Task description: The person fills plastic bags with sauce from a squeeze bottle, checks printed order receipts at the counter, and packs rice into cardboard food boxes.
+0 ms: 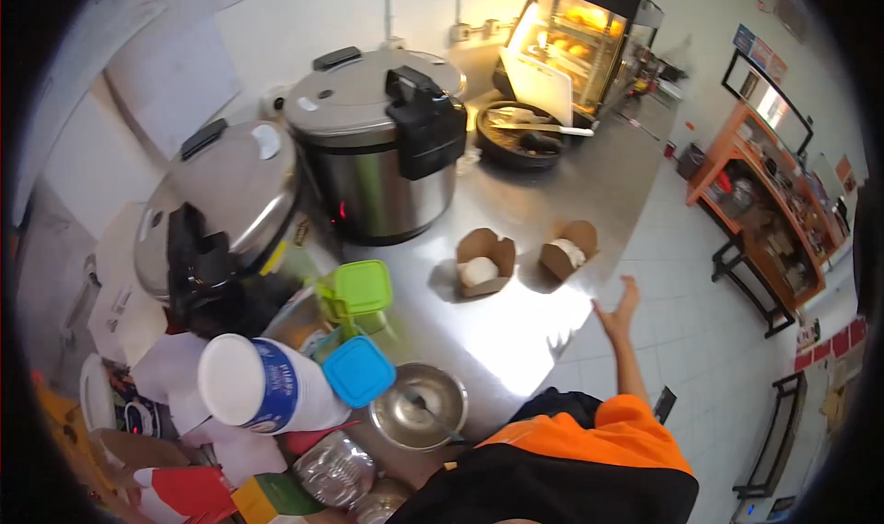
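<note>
My right hand point(619, 314) reaches out beside the steel counter's edge, at the end of an orange sleeve. Its fingers are spread and nothing is in them. Nearest to it on the counter is an open brown cardboard food box point(569, 250) with a white filling that looks like rice. To the left of that box stands a second open brown box point(485, 263), with a rounded white mound inside. My left hand is out of view.
Two large steel rice cookers point(373, 174) stand along the wall. Nearer are a steel bowl point(419, 406) with a utensil in it, blue-lidded point(359, 372) and green-lidded containers point(362, 287), and stacked white cups point(244, 386). Farther back are a black pan point(520, 151) and a lit food warmer point(571, 40).
</note>
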Available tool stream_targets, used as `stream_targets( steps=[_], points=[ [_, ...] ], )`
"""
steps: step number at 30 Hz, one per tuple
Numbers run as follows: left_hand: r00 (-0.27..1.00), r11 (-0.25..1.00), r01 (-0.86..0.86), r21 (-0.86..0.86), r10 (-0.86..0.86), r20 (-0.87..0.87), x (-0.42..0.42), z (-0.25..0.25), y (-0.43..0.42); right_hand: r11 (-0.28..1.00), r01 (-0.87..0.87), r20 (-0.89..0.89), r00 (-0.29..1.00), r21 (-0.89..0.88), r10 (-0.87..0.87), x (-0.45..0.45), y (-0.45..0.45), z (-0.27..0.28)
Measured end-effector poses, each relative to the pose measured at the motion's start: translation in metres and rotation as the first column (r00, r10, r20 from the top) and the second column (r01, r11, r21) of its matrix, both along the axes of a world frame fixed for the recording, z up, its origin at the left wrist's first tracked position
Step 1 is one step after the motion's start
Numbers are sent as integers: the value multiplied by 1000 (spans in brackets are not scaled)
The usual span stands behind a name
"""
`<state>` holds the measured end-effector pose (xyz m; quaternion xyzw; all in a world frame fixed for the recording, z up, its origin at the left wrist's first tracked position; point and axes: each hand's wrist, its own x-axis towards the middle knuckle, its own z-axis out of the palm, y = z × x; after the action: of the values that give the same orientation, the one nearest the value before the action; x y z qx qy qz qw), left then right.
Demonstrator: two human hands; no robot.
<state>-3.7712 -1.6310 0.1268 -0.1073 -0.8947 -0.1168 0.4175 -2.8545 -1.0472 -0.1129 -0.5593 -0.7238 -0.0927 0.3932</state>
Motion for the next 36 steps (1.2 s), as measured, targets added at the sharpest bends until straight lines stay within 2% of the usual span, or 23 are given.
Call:
stream_targets(
  steps=[1,4,6,8,11,12,13,14,16,17,18,20,22,24,25,26,27,28,30,32,33,34,36],
  points=[
    [998,999,49,23,-48,-38,15,12,8,998,5,49,999,-63,-2,-16,-10,12],
    [953,964,259,56,-246,-178,102,57,55,993,-77,74,994,-88,84,-56,-4,19],
    [882,901,432,40,-412,-230,176,81,101,998,-28,120,992,-61,36,-75,19,28],
    [782,802,597,-14,-585,-216,254,91,154,991,-29,255,965,-133,62,-74,60,10],
    [637,633,762,-134,-771,-23,377,71,249,948,-239,59,965,-211,256,-95,112,2],
    [581,565,808,-167,-811,66,416,59,282,958,-284,54,957,-41,286,-110,120,-3],
    [547,496,828,-261,-817,182,451,55,310,937,-334,46,939,-102,340,-118,123,-7],
    [435,354,883,-307,-864,253,476,43,337,918,-336,37,936,-213,351,-128,121,-8],
    [318,258,946,-198,-862,394,516,15,378,875,-370,6,920,-313,392,-147,117,-7],
    [272,268,960,-76,-842,466,532,-2,398,856,-385,40,905,-346,423,-155,115,-5],
    [214,282,958,49,-820,530,548,-22,417,785,-391,8,893,-480,450,-165,107,9],
    [-43,295,850,437,-787,615,574,-61,459,668,-468,-94,852,-578,515,-177,103,27],
    [-145,397,707,585,-729,669,586,-111,496,710,-443,-17,854,-547,520,-183,111,27],
    [61,405,729,552,-841,537,564,-209,530,639,-521,-19,783,-565,622,-181,132,2],
    [-21,473,421,774,-848,530,577,-215,536,603,-556,-22,746,-572,666,-176,142,-7],
    [-91,488,46,871,-867,490,593,-217,545,589,-583,-10,716,-560,698,-163,146,-3],
    [-137,447,-341,827,-894,427,606,-222,549,574,-607,5,684,-550,729,-144,147,6],
    [-105,389,-419,821,-918,381,613,-237,553,558,-630,25,650,-540,759,-125,151,14],
    [-26,247,-556,794,-960,280,623,-270,558,534,-632,9,641,-562,768,-83,172,22],
    [-61,310,-535,786,-942,330,646,-274,560,525,-566,50,648,-636,760,-40,201,27],
    [-83,343,-523,781,-932,354,656,-275,567,540,-567,154,588,-622,794,-26,227,-3],
    [-44,384,-470,795,-910,413,663,-279,575,491,-591,124,552,-640,825,0,251,-12],
    [33,469,-370,802,-856,516,677,-288,602,480,-543,129,560,-688,818,54,286,16]
  ],
)
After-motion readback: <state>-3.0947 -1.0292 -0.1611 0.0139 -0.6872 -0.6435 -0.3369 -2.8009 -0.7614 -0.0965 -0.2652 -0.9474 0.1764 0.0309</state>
